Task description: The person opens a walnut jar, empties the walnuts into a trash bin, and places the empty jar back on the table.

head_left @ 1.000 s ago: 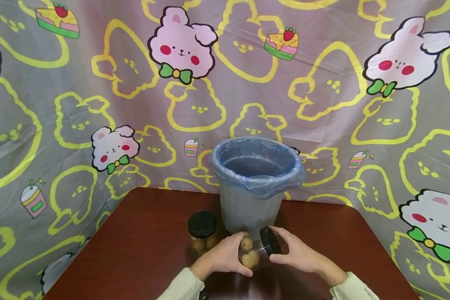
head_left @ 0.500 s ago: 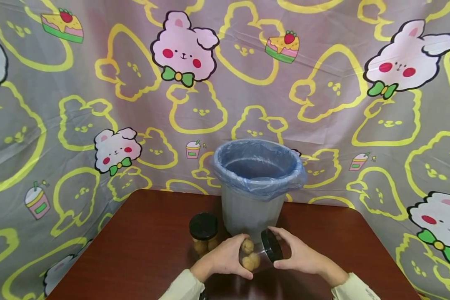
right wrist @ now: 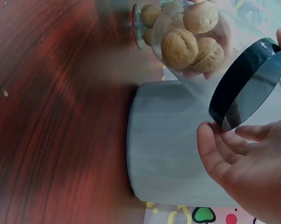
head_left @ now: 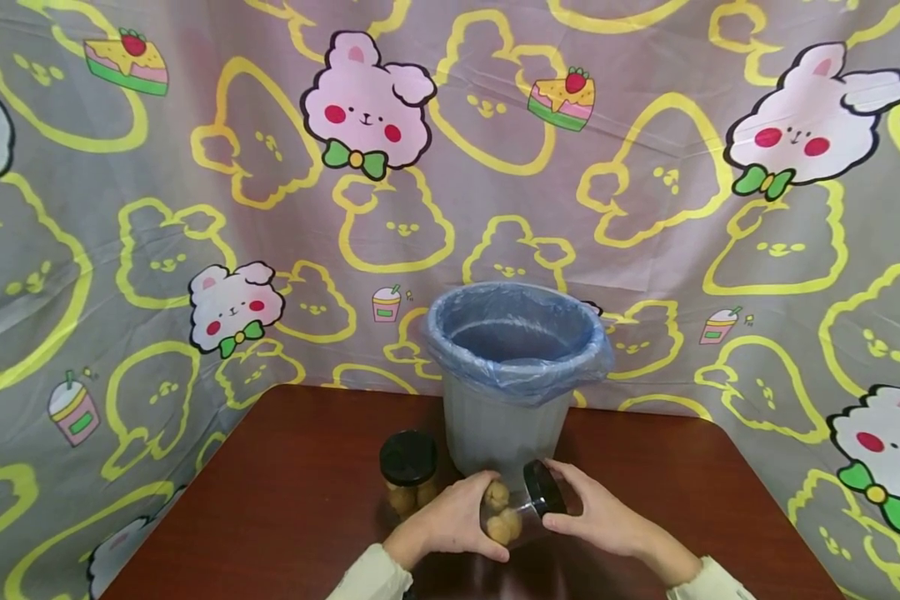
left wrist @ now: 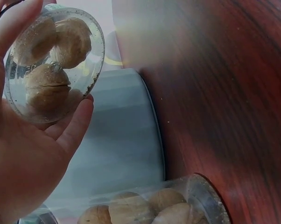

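Observation:
Tilted on its side in the head view, a clear jar (head_left: 522, 506) has several walnuts (right wrist: 179, 48) gathered toward its bottom end. My left hand (head_left: 456, 518) grips that bottom end, thumb and fingers around it. At the mouth end is a black lid (head_left: 544, 489), held by its edge between the thumb and fingers of my right hand (head_left: 607, 518). The left wrist view shows the walnuts through the round jar base (left wrist: 87, 86). Just left of my left hand, a second jar with a black lid (head_left: 408, 458) stands upright, also holding walnuts (left wrist: 165, 199).
A grey bin (head_left: 504, 425) lined with a blue plastic bag (head_left: 540, 379) stands behind the hands on the dark red-brown table (head_left: 292, 483). A cartoon-printed cloth (head_left: 510, 192) hangs behind and beside the table. A small crumb (right wrist: 5, 93) lies on the tabletop.
Both hands keep hold of the jar and its lid in nearly the same pose. The head view has shifted slightly, so the scene sits a little lower in the picture.

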`<action>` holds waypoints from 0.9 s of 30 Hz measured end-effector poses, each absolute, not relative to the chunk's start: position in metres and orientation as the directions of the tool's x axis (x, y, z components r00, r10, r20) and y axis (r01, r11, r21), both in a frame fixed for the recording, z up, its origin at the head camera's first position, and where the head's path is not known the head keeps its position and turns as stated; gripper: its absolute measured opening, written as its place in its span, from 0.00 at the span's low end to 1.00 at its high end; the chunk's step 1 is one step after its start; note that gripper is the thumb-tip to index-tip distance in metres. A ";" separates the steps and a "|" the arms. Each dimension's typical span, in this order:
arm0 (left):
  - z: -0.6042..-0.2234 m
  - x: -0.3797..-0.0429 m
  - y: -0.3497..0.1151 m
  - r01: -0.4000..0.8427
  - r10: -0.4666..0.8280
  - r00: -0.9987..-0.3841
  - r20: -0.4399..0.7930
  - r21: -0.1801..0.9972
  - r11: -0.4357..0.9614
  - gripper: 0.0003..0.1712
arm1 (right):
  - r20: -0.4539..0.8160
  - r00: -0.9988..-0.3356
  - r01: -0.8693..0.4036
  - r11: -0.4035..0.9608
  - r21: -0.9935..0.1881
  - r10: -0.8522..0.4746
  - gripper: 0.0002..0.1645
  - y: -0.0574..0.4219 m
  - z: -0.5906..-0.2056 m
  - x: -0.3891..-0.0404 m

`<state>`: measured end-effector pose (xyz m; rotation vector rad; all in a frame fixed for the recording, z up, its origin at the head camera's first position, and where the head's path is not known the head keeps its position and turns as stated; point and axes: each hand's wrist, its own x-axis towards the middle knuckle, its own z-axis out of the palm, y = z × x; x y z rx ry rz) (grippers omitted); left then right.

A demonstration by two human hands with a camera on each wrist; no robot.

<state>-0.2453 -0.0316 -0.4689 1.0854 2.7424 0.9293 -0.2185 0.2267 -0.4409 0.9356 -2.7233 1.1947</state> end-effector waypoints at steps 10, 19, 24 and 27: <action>-0.468 -0.245 -0.030 0.613 0.638 -0.752 0.167 0.535 0.582 0.53 | 0.277 -0.771 -0.573 0.437 -0.693 -0.573 0.41 0.231 -0.443 -0.222; -0.467 -0.246 -0.030 0.610 0.637 -0.755 0.157 0.526 0.593 0.54 | 0.338 -0.728 -0.630 0.390 -0.671 -0.596 0.44 0.233 -0.446 -0.226; -0.467 -0.246 -0.031 0.601 0.640 -0.756 0.141 0.538 0.591 0.53 | 0.356 -0.711 -0.660 0.402 -0.635 -0.606 0.47 0.234 -0.447 -0.227; -0.466 -0.246 -0.031 0.601 0.640 -0.756 0.140 0.537 0.592 0.53 | 0.345 -0.711 -0.657 0.405 -0.636 -0.613 0.48 0.234 -0.447 -0.226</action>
